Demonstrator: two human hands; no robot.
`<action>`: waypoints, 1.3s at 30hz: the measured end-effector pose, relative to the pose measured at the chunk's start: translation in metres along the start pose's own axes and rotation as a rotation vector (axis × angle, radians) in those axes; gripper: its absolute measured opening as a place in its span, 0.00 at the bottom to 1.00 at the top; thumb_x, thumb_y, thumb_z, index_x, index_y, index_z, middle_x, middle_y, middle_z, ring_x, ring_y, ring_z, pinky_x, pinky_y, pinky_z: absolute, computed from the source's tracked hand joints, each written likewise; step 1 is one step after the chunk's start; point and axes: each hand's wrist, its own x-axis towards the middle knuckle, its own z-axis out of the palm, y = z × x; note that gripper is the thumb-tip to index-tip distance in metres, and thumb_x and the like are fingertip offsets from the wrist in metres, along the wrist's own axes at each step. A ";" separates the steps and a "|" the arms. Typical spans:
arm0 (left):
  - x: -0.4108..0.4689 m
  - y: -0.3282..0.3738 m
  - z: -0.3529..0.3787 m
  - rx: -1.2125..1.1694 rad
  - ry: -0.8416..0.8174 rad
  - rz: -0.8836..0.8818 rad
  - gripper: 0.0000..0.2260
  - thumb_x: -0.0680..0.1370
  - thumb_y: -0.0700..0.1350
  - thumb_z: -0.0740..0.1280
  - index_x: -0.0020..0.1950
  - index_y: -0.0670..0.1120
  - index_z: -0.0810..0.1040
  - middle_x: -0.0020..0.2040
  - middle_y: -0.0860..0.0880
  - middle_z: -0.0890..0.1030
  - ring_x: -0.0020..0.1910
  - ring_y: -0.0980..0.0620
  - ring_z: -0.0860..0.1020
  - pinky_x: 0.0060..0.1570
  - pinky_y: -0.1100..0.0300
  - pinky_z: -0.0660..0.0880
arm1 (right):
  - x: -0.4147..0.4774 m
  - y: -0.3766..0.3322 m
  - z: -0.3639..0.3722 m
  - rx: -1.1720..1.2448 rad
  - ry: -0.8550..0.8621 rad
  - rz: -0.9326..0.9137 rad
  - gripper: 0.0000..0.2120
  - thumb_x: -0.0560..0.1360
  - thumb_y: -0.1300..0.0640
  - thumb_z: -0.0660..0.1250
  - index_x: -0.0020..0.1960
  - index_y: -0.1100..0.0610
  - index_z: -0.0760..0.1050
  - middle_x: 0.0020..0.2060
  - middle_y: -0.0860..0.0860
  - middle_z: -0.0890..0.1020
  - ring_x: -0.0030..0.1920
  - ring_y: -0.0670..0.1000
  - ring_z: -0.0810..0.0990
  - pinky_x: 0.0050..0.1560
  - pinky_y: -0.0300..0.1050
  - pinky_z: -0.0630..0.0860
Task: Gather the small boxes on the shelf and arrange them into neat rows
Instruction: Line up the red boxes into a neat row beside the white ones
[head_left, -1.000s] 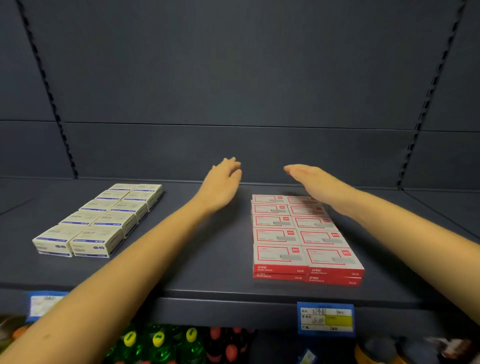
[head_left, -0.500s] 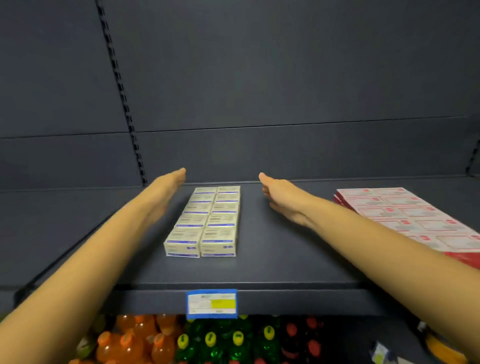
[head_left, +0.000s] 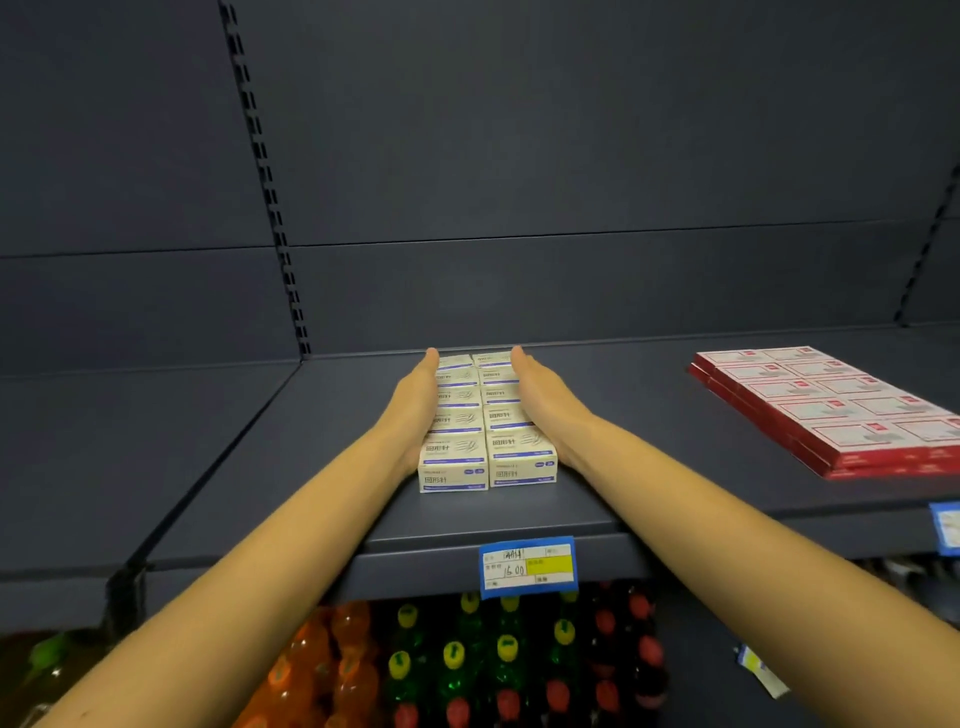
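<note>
A dark grey shop shelf (head_left: 649, 499) fills the view, seen from a camera on a person's head. Everything below is placed relative to the block of small cream boxes (head_left: 485, 421) at the middle of that shelf.

To the left of the block, the shelf is bare and a slotted upright runs up the back wall. The left hand (head_left: 415, 405) lies flat against the block's left side, fingers straight and together, pointing toward the back wall. Its grip is released: the palm presses the boxes and clasps nothing.

The cream boxes stand in two columns side by side, touching, five boxes deep. The block's long axis runs from the shelf's front edge toward the back wall. Each box has blue stripes and Chinese characters reading "回形针" on the top and the front face; smaller print is too fine to read.

The right hand (head_left: 540, 400) mirrors the left, flat against the block's right side, fingers straight, its grip also released.

Below the block, on the shelf's front edge, hangs a blue price tag (head_left: 527, 566) with a yellow patch and handwritten "15.00". Beneath that stand drink bottles (head_left: 457, 665) with orange, yellow and red caps.

Well to the right of the block lie flat red boxes (head_left: 831, 410), also in two columns, stacked two high. Their print is unreadable.
</note>
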 end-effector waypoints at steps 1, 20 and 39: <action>0.000 -0.001 0.001 0.001 -0.008 0.001 0.19 0.80 0.57 0.52 0.52 0.47 0.76 0.34 0.47 0.84 0.32 0.48 0.83 0.29 0.57 0.79 | -0.001 0.002 -0.002 0.016 -0.010 0.011 0.27 0.79 0.42 0.46 0.76 0.50 0.51 0.72 0.52 0.65 0.69 0.56 0.69 0.69 0.54 0.66; 0.031 0.011 0.005 0.325 0.117 0.159 0.20 0.81 0.54 0.47 0.56 0.42 0.71 0.58 0.43 0.78 0.58 0.45 0.76 0.65 0.48 0.68 | 0.040 -0.020 -0.035 -0.330 -0.044 -0.122 0.23 0.80 0.46 0.48 0.72 0.51 0.62 0.74 0.51 0.62 0.73 0.53 0.60 0.72 0.50 0.54; 0.045 0.005 -0.003 0.601 0.012 0.299 0.17 0.81 0.53 0.48 0.35 0.53 0.67 0.38 0.52 0.77 0.41 0.52 0.76 0.44 0.60 0.69 | 0.037 -0.004 -0.031 -0.532 -0.138 -0.143 0.25 0.80 0.43 0.47 0.62 0.59 0.70 0.54 0.51 0.81 0.39 0.41 0.76 0.41 0.34 0.66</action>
